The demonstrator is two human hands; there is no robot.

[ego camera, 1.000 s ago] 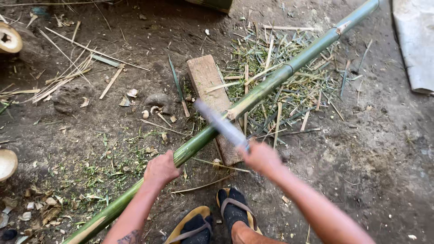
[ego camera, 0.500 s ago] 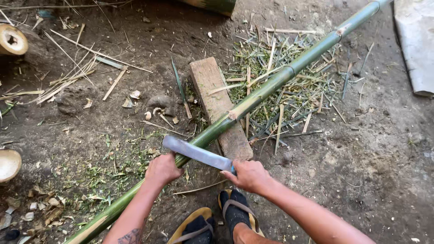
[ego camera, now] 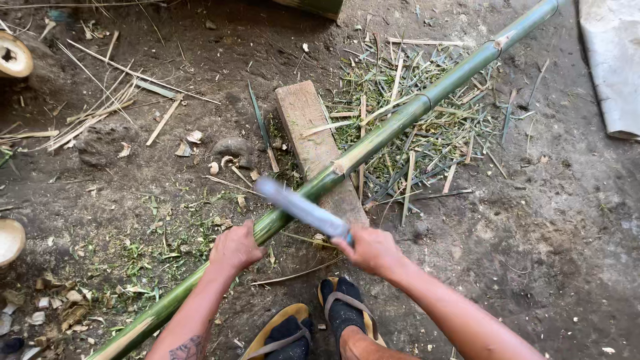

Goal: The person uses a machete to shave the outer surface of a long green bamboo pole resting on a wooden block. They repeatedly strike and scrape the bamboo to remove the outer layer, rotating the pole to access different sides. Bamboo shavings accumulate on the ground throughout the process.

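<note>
In the head view, we saw that the big knife [ego camera: 301, 208] had changed its attitude over the last second. A second back it stood raised and blurred above the wooden block; half a second back it lay flat and low across the pole, close to the left hand; at this moment it angled up and leftward again from the right hand [ego camera: 371, 249], motion-blurred, its tip above the pole. We judged from this that a chopping or trimming stroke had been completed and the blade was swinging again, so the work on the pole was mid-course rather than finished. The pole itself had hardly shifted between the three pictures.

The green bamboo pole [ego camera: 373, 141] ran diagonally from the lower left corner to the upper right, resting across the wooden block [ego camera: 317, 143] that lay on the dirt ground [ego camera: 560, 233]. Green shavings and split slivers [ego camera: 427, 127] lay scattered about the block, mostly on its right.

The left hand [ego camera: 235, 248] lay on the pole just below the block, palm down, fingers curled over the stem and closed upon it, steadying it. The right hand was closed in a fist round the knife's handle, the fingers wrapped fully so that little of the handle showed. Below the hands we saw the person's feet in dark socks and yellow-soled sandals [ego camera: 313, 323]. Cut bamboo ends [ego camera: 13, 57] sat at the left edge.
</note>
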